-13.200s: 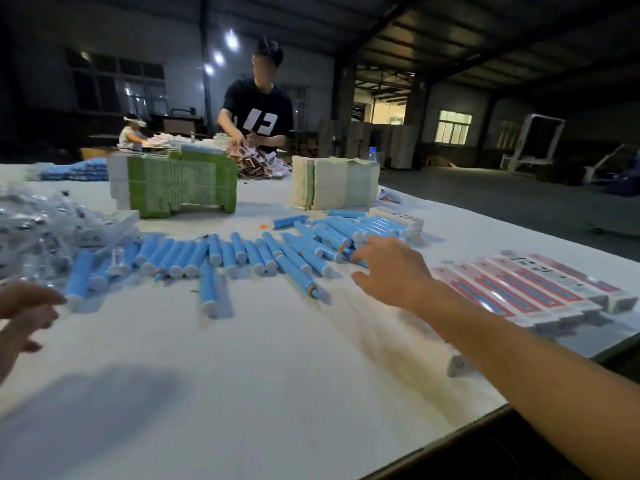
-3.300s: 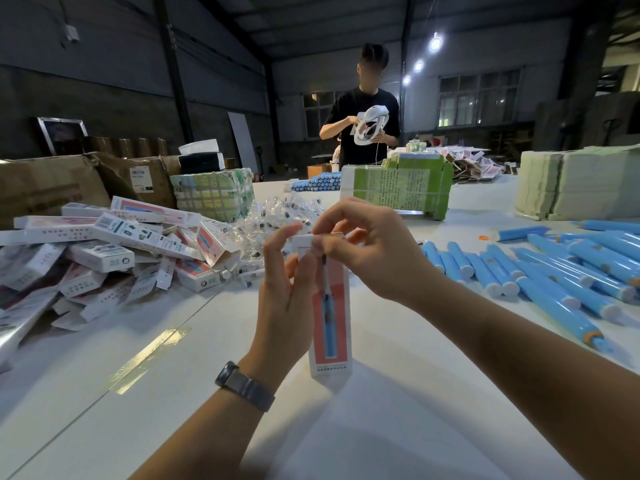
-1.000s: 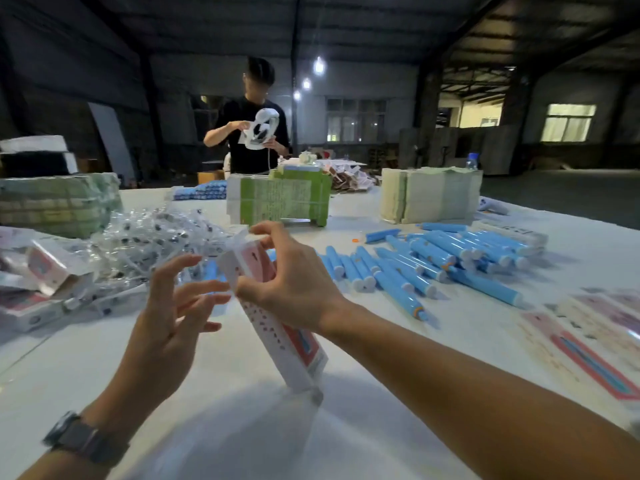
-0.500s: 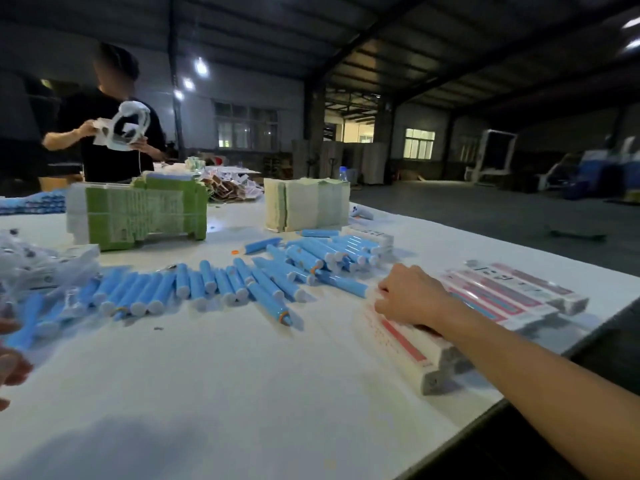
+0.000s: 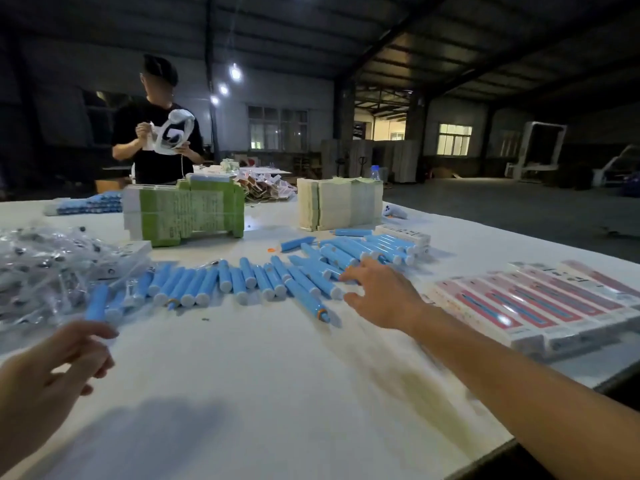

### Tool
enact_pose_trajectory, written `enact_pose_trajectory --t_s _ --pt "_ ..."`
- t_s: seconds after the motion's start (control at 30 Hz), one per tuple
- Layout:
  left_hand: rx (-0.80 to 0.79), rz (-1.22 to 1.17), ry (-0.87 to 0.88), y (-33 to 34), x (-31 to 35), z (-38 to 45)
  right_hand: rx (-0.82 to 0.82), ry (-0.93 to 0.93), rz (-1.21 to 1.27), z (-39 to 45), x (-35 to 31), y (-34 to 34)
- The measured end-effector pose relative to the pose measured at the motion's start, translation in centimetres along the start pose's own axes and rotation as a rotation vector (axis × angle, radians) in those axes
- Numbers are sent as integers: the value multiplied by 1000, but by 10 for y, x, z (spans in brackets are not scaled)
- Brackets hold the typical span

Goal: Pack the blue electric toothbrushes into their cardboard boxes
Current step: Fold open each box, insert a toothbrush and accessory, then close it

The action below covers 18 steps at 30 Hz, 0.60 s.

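Nothing is gripped by either hand. Right hand [image 5: 382,295] is extended over the white table [image 5: 263,382] with its fingers spread and relaxed; the fingertips are seen at the near edge of the blue toothbrush handles [image 5: 263,275], apparently touching one or two of them, though contact cannot be confirmed through the motion blur. Left hand [image 5: 52,372] is held low at the left edge of the view, fingers loosely bent, with no item between them; it is positioned just in front of the leftmost handles.

The handles are laid loosely side by side in a ragged row across the middle of the table, with a second, denser cluster [image 5: 367,249] behind the right hand. One handle [image 5: 306,301] is lying apart at the front of the row, its orange-ringed end pointed toward the camera.

Packed cardboard boxes [image 5: 540,306], pink and white with a blue brush printed on each, are set flat in a row at the right edge of the table, well apart from the left hand and just beside the right forearm.

A heap of clear plastic bags [image 5: 45,268] is noted at the left. Behind the row, a green and white carton block [image 5: 187,211] and a pale stack of folded sheets [image 5: 341,204] are standing upright. A second person [image 5: 156,133] in a black shirt is standing at the far side, holding a white object.
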State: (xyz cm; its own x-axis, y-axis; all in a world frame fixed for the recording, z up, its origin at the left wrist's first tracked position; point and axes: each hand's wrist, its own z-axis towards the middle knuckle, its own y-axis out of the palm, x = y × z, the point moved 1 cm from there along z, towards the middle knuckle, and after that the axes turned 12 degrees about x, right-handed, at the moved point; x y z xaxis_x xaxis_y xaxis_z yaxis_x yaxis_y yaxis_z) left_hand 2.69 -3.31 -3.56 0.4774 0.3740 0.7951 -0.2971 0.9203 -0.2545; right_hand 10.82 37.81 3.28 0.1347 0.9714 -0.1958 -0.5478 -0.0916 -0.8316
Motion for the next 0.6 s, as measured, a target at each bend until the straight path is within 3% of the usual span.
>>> enact_pose_trajectory --t_s 0.2,0.37,0.43,0.53,0.6 --pt "-31 80 138 -9 25 -9 -59 -238 658 4 -189 51" --pt "116 278 155 -15 19 -1 -40 -208 1065 4 -317 82" --pt "209 362 99 -24 13 5 -51 -137 1194 0 -345 97" --pt "177 561 -4 -38 3 12 -103 12 1307 -7 -356 127" --pt "198 609 -54 -45 2 16 -100 -3 1331 -9 -353 142"
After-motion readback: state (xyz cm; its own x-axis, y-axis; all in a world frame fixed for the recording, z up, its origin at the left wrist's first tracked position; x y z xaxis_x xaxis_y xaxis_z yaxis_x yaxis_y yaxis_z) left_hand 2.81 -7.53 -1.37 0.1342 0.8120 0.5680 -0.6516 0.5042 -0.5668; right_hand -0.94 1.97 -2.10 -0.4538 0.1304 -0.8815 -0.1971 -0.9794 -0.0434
